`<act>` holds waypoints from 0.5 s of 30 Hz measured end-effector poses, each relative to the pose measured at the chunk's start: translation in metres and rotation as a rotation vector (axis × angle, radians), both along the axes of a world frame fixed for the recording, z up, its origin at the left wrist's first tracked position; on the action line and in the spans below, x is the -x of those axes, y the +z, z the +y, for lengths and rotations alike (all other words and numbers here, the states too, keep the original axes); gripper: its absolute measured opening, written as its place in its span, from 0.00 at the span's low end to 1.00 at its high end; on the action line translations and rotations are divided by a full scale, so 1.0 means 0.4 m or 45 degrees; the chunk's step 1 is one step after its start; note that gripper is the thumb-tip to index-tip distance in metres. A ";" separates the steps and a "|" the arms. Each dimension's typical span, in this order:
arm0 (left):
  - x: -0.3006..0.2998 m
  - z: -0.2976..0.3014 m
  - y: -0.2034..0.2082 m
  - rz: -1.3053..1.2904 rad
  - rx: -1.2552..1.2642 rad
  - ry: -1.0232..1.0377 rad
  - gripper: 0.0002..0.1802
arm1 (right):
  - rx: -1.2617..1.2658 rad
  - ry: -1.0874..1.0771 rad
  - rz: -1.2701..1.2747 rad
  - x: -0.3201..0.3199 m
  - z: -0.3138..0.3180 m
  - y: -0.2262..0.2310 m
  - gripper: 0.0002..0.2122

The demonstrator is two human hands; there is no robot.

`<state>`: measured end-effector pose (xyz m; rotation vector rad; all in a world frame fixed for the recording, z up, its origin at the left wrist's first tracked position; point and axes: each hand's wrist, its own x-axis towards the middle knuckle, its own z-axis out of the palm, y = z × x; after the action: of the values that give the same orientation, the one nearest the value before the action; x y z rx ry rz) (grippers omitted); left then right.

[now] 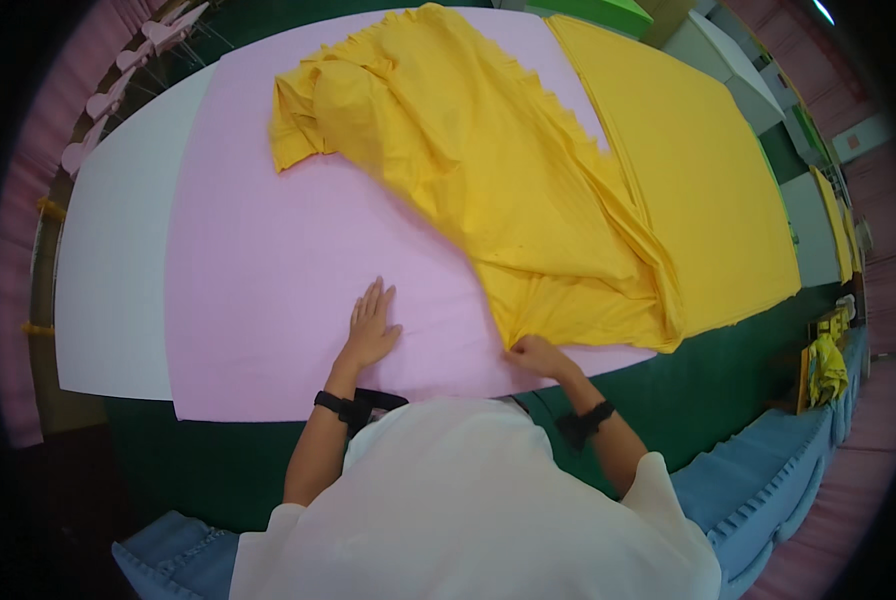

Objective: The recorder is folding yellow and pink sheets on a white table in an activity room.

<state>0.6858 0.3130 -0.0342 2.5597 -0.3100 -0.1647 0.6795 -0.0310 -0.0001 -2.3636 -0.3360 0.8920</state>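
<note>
A large yellow cloth (pixel 468 150) lies bunched and creased over the pink cloth (pixel 268 260) on the table, its far left corner folded over. My right hand (pixel 536 356) is closed on the near left corner of the yellow cloth, at the table's near edge. My left hand (pixel 371 325) rests flat on the pink cloth with its fingers stretched out, to the left of the yellow cloth and apart from it.
White surface (pixel 118 260) shows at the table's left end. A smooth yellow cloth (pixel 713 180) covers the right end. Blue ruffled seats (pixel 758 480) stand behind me to the right. Pink chairs (pixel 108 95) line the far left, and a white cabinet (pixel 723 65) stands at the far right.
</note>
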 end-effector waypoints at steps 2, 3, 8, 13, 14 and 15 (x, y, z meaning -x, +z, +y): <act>-0.022 0.012 -0.038 -0.029 0.125 0.016 0.37 | -0.237 -0.025 0.292 0.069 0.008 0.018 0.17; -0.040 0.015 -0.055 -0.071 0.247 0.036 0.34 | -0.364 -0.084 0.509 0.093 0.009 0.043 0.18; -0.155 -0.138 0.095 0.988 1.487 0.404 0.24 | -0.499 -0.133 0.659 0.172 0.041 0.152 0.17; -0.255 -0.221 0.073 1.307 2.050 0.313 0.24 | -0.413 -0.183 0.631 0.203 0.037 0.161 0.17; -0.268 -0.228 0.064 1.310 2.062 0.388 0.24 | -0.410 -0.191 0.600 0.199 0.029 0.161 0.17; -0.270 -0.226 0.055 1.306 2.076 0.469 0.24 | -0.406 -0.192 0.571 0.199 0.021 0.159 0.16</act>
<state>0.7939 0.2228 -0.0122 0.6927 0.3378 -0.6801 0.5998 -0.0226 0.0635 -1.8126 -0.1049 1.1650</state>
